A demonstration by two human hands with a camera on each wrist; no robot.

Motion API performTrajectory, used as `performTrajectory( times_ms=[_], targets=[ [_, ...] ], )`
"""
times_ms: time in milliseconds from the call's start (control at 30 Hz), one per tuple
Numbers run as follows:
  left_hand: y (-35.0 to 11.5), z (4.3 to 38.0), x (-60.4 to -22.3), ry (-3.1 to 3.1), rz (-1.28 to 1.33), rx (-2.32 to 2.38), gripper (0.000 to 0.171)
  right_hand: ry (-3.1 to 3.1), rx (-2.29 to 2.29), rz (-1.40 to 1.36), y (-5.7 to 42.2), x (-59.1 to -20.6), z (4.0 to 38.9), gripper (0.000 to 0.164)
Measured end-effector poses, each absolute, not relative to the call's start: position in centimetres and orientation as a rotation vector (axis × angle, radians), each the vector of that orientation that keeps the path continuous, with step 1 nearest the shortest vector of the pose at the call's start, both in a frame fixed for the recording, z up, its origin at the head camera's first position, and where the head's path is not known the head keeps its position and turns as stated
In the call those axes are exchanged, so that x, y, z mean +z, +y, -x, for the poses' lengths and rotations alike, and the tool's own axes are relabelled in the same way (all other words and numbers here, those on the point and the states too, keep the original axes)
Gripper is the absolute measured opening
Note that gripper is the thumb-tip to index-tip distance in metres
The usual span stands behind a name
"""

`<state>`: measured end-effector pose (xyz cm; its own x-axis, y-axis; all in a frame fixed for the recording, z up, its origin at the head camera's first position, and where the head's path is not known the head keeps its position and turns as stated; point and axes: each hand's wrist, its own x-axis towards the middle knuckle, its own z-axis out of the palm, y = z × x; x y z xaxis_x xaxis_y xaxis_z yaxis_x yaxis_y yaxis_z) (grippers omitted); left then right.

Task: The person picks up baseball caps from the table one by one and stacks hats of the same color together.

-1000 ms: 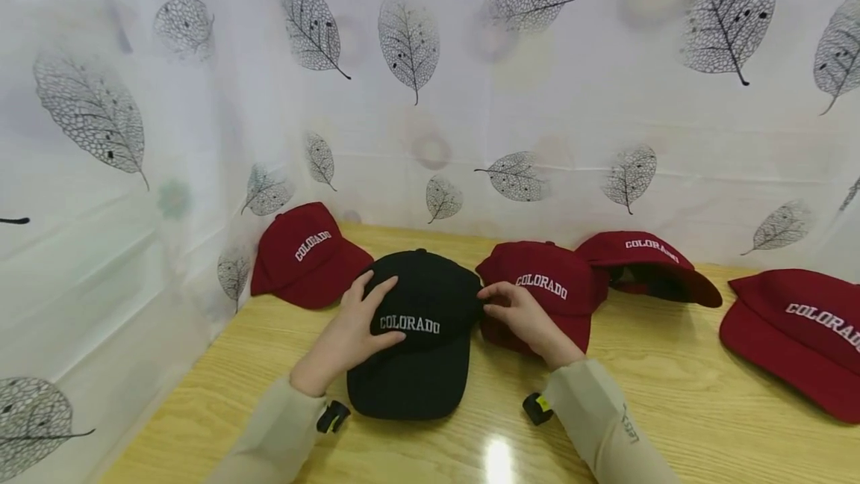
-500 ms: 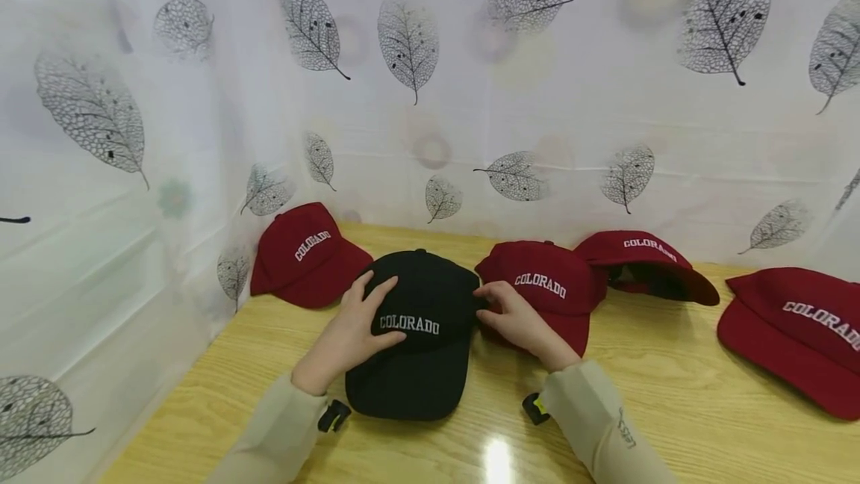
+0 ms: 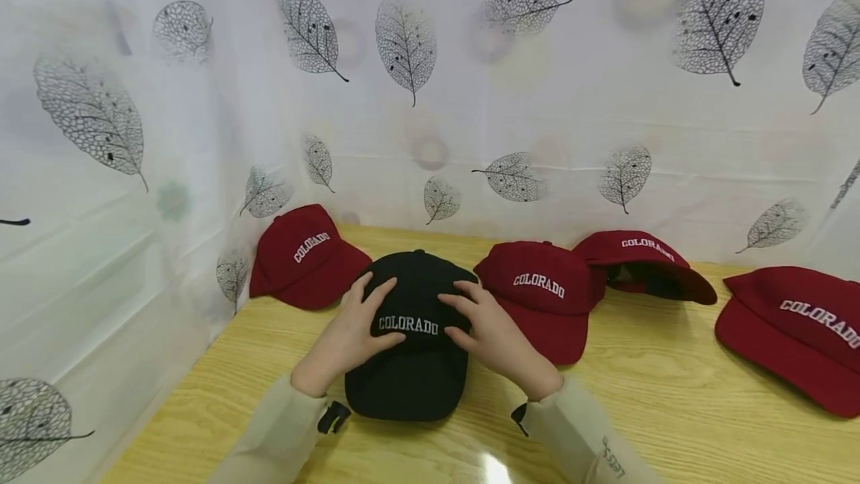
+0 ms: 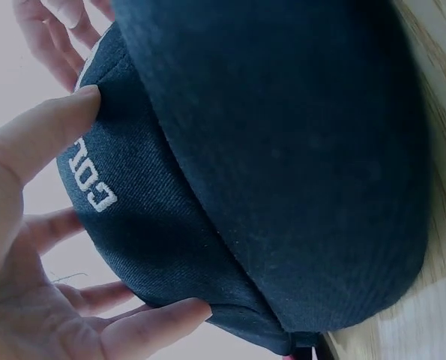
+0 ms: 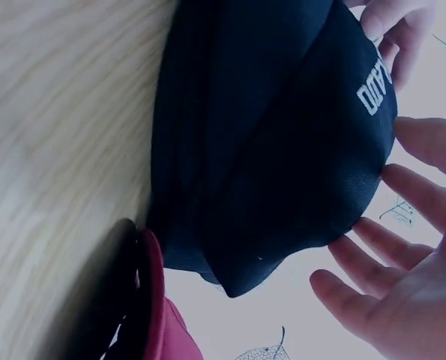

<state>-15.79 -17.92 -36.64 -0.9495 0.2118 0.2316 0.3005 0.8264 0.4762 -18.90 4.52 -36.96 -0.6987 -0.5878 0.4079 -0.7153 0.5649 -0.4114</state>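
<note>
A black baseball cap (image 3: 416,379) with white COLORADO lettering lies on the table, its brim toward me. My left hand (image 3: 341,338) rests on the left of its crown, fingers spread. The left wrist view shows the thumb (image 4: 73,120) touching the front panel near the letters and the little finger lying along the side. My right hand (image 3: 496,334) is on the crown's right side with spread fingers. In the right wrist view, several fingertips touch or nearly touch the fabric. The cap's back is hidden.
Several dark red COLORADO caps lie around: one at the back left (image 3: 298,267), one close on the right (image 3: 551,327), a tilted one behind it (image 3: 645,260), and another at far right (image 3: 793,342). A leaf-print curtain (image 3: 376,133) borders the wooden table (image 3: 645,364).
My right hand has moved from the cap's right edge leftward onto the crown, its fingers spreading. The left hand and the black cap have stayed in place.
</note>
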Motion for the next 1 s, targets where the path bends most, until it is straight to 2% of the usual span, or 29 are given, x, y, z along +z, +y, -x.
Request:
performTrajectory(
  times_ms=[567,1000],
  targets=[
    [-18.0,16.0,-36.9,-2.845,0.427,-0.68,0.081,-2.604,0.669,-1.083,4.6,-37.3,18.7,0.05],
    [-18.1,15.9,-36.9,-2.835,0.438,-0.708,0.081,-2.517,0.934,-1.0,6.9,-36.1,19.1,0.036]
  ],
)
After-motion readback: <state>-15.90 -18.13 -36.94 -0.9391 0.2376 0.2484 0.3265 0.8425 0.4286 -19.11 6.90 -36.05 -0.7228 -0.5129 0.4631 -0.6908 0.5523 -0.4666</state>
